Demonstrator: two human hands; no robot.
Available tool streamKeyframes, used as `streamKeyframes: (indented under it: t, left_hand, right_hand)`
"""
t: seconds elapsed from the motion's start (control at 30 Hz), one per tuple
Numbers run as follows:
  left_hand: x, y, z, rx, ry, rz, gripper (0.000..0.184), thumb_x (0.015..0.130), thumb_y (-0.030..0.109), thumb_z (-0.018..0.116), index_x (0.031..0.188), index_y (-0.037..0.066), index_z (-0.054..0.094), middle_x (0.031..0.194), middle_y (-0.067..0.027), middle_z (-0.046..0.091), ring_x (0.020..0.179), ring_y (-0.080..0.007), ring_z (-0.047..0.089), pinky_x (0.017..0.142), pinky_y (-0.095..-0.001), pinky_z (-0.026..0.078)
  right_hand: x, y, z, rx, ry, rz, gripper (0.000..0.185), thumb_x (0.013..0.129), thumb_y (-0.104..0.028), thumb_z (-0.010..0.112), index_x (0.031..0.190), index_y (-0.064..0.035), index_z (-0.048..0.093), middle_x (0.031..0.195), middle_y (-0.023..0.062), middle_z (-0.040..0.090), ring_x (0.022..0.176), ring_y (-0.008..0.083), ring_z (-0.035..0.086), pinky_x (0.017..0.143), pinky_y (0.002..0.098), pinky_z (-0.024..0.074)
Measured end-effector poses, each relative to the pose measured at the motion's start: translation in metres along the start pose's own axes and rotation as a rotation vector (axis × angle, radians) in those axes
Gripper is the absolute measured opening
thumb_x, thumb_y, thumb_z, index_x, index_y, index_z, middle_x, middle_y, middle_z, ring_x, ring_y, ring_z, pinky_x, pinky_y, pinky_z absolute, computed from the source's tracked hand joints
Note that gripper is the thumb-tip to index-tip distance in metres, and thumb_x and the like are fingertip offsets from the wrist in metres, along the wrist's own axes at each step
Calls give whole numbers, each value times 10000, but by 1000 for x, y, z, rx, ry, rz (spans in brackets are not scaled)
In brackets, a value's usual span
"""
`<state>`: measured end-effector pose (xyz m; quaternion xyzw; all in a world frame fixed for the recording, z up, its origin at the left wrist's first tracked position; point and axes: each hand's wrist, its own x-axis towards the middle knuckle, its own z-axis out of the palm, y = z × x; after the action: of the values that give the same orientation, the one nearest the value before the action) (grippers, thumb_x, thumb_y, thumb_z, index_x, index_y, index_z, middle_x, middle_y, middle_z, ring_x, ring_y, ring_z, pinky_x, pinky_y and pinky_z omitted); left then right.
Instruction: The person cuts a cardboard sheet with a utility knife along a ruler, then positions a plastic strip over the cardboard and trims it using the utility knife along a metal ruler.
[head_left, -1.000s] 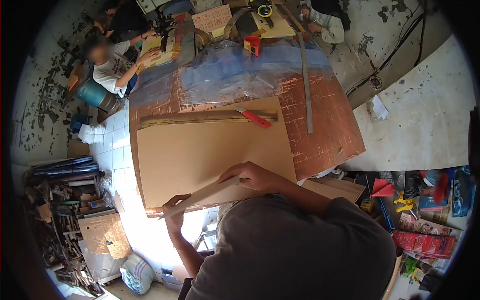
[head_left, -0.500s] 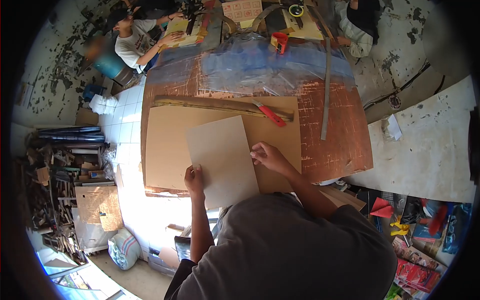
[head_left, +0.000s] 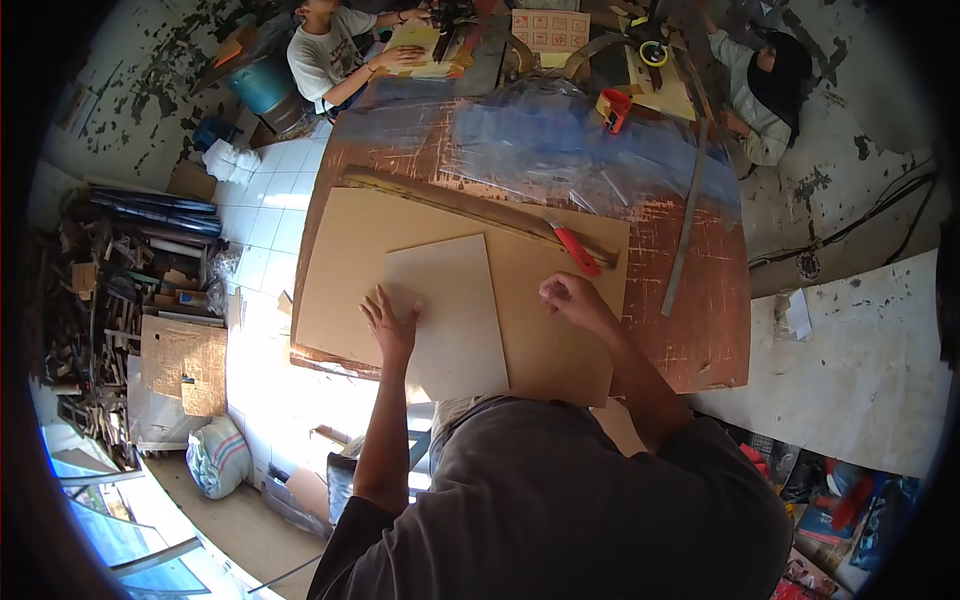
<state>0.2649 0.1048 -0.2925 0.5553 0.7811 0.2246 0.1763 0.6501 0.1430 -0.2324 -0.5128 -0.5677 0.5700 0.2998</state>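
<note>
Grey bd (head_left: pixel 455 320) under L hand (head_left: pixel 392 327), contact prob.

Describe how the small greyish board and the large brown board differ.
Size: the greyish board is much smaller than the brown board. Colour: the greyish board looks greyer than the brown board. Position: the greyish board lies over the brown board, which rests on the table. Both are flat, straight-edged sheets.
</note>
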Motion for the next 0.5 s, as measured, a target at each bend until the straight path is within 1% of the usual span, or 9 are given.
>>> streamKeyframes:
  t: [0.03, 0.1, 0.13, 0.2, 0.23, 0.33, 0.4, 0.43, 0.5]
  left_hand:
    - [5, 9, 0, -5, 6, -10, 1096, 822, 567, 736, 1597, 113, 108, 1600, -355, 29, 1492, -519, -13, 1150, -656, 184]
    - [11, 29, 3, 164, -235, -186, 1302, 742, 736, 706, 1593, 118, -61, 1570, -377, -168, 1460, -548, -162, 1121, -724, 57]
    - [16, 27, 4, 157, -228, -190, 1302, 742, 736, 706, 1593, 118, -61, 1570, -377, -168, 1460, -548, -162, 1121, -724, 57]
    - [19, 22, 6, 180, -371, -196, 1425, 672, 841, 667, 1567, 116, -171, 1516, -394, -292, 1410, -574, -268, 1101, -736, -25]
    - [20, 24, 3, 174, -364, -201, 1425, 672, 841, 667, 1567, 116, -171, 1516, -394, -292, 1410, -574, -268, 1101, -736, -25]
    - [22, 29, 1, 186, -383, -194, 1457, 662, 856, 656, 1551, 88, -205, 1505, -414, -284, 1404, -592, -254, 1101, -748, 5]
    - [22, 23, 6, 225, -407, -210, 1465, 653, 853, 667, 1552, 97, -208, 1502, -420, -280, 1397, -602, -256, 1093, -758, 20]
    - [23, 23, 6, 222, -402, -206, 1465, 653, 853, 667, 1552, 97, -208, 1502, -420, -280, 1397, -602, -256, 1093, -758, 20]
    - [22, 22, 6, 197, -415, -226, 1467, 646, 854, 673, 1554, 113, -209, 1512, -396, -298, 1394, -604, -265, 1080, -763, -9]
  right_hand:
    - [12, -5, -9, -7, -10, -1, 195, 961, -166, 647, 1022, 18, 624, 807, 70, 680, 667, 131, 664, 647, 296, 538]
    - [42, -17, -30, -93, 12, -76, 210, 958, -170, 652, 1018, 28, 618, 840, 84, 694, 723, 173, 688, 679, 327, 545]
    - [59, -22, -40, -99, 6, -82, 210, 958, -170, 652, 1018, 28, 618, 840, 84, 694, 723, 173, 688, 679, 327, 545]
    - [93, -33, -59, -329, 181, -258, 227, 939, -164, 669, 1037, 32, 608, 868, 114, 709, 803, 245, 709, 728, 363, 547]
    - [115, -39, -69, -334, 175, -264, 227, 939, -164, 669, 1037, 32, 608, 868, 114, 709, 803, 245, 709, 728, 363, 547]
    - [183, -52, -96, -534, 314, -254, 283, 900, -147, 694, 1096, 29, 591, 982, 151, 712, 932, 316, 698, 823, 396, 544]
    - [230, -43, -113, -728, 437, -305, 428, 860, -148, 719, 1214, 32, 557, 1153, 207, 663, 1085, 351, 645, 927, 418, 513]
    - [247, -46, -120, -730, 441, -311, 428, 860, -148, 719, 1214, 32, 557, 1153, 207, 663, 1085, 351, 645, 927, 418, 513]
    - [279, -47, -129, -953, 527, -200, 583, 859, -184, 744, 1345, 18, 493, 1310, 249, 579, 1248, 354, 555, 1056, 426, 444]
